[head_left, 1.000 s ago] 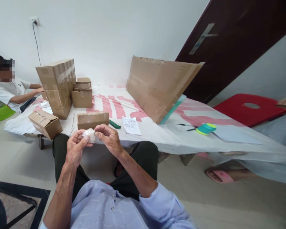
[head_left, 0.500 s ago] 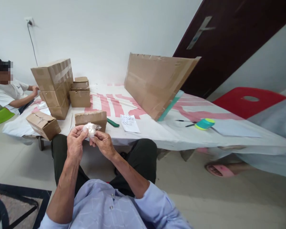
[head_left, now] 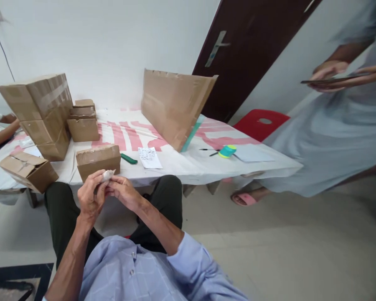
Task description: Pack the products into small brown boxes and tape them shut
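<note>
Between my two hands is a small white item in clear plastic wrap (head_left: 107, 175); its kind I cannot make out. My left hand (head_left: 91, 193) has its fingers and thumb closed round the left side of it. The fingertips of my right hand (head_left: 123, 190) pinch it from the right and hide its lower part. Just beyond my hands stands a small cardboard box (head_left: 98, 160) at the table's near edge. A green utility knife (head_left: 128, 159) and a printed sheet of paper (head_left: 149, 158) lie to the right of that box.
Stacked cardboard boxes (head_left: 47, 115) and smaller boxes (head_left: 83, 125) stand at the left. A tilted box (head_left: 28, 169) rests at the near left edge. A large cardboard panel (head_left: 178, 106) leans at the back. Tape roll (head_left: 227, 151), pens, red chair (head_left: 260, 124) and a standing person (head_left: 335, 125) are right.
My view has swung to the right, bringing the standing person into sight. My hands have closed in further round the wrapped item, and less of it shows.
</note>
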`<state>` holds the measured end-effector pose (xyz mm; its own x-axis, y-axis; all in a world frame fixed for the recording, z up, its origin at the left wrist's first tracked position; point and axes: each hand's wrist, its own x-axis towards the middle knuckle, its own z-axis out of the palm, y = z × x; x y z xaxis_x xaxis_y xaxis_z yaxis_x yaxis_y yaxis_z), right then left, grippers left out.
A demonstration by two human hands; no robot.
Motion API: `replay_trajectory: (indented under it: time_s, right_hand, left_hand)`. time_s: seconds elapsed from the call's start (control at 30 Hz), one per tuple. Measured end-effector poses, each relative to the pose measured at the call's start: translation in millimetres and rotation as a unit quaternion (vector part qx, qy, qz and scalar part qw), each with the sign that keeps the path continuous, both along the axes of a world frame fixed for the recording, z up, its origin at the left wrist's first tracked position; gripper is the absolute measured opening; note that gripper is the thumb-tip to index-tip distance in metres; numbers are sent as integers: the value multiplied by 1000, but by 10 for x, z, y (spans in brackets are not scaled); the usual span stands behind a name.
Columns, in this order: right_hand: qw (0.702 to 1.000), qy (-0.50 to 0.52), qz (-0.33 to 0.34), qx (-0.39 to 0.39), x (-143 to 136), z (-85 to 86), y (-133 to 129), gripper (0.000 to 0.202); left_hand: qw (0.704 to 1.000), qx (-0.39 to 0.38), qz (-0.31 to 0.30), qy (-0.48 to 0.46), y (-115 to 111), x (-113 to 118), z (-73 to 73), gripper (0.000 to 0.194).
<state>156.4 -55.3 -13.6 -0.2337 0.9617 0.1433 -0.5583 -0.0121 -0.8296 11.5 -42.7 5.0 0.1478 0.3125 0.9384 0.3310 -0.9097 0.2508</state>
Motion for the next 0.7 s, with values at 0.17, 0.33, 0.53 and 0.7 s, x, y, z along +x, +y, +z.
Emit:
replay_trajectory:
  time_s: [0.17, 0.33, 0.53, 0.7]
  right_hand:
    - [998, 49, 29, 11, 62, 28, -100, 45]
    - [998, -15, -37, 38, 184, 19, -157, 61]
    - [987, -131, 37, 84, 314, 154, -265, 65]
    - [981, -152, 86, 79, 313, 292, -317, 51]
  left_hand:
    - [994, 66, 44, 70, -59, -52, -54, 19]
    - [992, 25, 28, 119, -202, -113, 23, 13]
    - [964, -222, -95, 107, -165, -247, 397, 41]
    - [909, -286, -232, 196, -18, -184, 549, 25]
